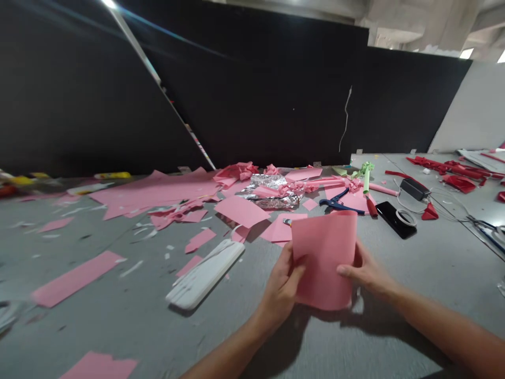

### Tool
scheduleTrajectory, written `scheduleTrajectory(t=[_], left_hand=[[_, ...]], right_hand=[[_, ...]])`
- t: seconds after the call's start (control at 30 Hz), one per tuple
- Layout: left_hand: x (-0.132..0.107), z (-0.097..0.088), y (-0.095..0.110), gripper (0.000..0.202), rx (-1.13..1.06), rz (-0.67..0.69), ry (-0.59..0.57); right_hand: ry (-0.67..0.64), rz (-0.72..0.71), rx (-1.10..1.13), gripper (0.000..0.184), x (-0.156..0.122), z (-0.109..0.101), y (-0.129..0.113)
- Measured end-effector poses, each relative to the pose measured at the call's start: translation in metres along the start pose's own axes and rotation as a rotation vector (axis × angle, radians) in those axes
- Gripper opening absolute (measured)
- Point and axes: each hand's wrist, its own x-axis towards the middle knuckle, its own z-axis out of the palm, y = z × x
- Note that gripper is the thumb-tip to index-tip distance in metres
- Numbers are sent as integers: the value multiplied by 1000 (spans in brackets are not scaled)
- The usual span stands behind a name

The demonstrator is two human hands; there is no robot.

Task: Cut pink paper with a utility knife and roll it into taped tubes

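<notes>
A sheet of pink paper [323,258] is held up above the grey table, its sides curving back. My left hand [282,281] grips its left edge, thumb on the near face and fingers mostly behind. On the right edge, my right hand [365,268] pinches the same sheet, its thumb lying on the front and the other fingers hidden at the back. Just beyond the sheet lie blue-handled pliers or cutters [341,202] and flat pink paper pieces [278,229]. To the left of my left hand is a white marbled slab [207,273].
Pink paper scraps [77,279] and white slivers litter the grey table [130,326]. Crumpled foil [272,192] lies at the back, before a black partition [256,95]. A black phone [395,218], a white tape roll [406,217], a power adapter [414,188] and scissors [489,231] are to the right.
</notes>
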Motion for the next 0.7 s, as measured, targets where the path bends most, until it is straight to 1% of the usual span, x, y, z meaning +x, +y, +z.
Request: scheduleTrajectory(t=[0.03, 0.1, 0.17, 0.23, 0.33, 0.43, 0.6, 0.7], left_hand=[[1, 1, 3, 38, 15, 58, 7], [6, 4, 5, 36, 12, 133, 21], [12, 7, 3, 36, -12, 156, 58], [18, 12, -5, 37, -51, 142, 109], [24, 16, -19, 35, -75, 111, 147], [24, 16, -28, 34, -63, 110, 160], [15, 12, -29, 33, -56, 100, 161], [12, 12, -26, 35, -62, 80, 139]], right_hand=[[26, -16, -6, 79, 2, 3, -5], [79, -77, -72, 60, 7, 6, -13], [117, -132, -158, 47, 14, 8, -17], [163, -155, -217, 40, 21, 9, -15], [224, -142, -249, 34, 28, 9, -4], [240, -137, -272, 33, 29, 9, 5], [229, -124, -313, 37, 23, 9, 8], [264, -109, -350, 34, 21, 11, 8]])
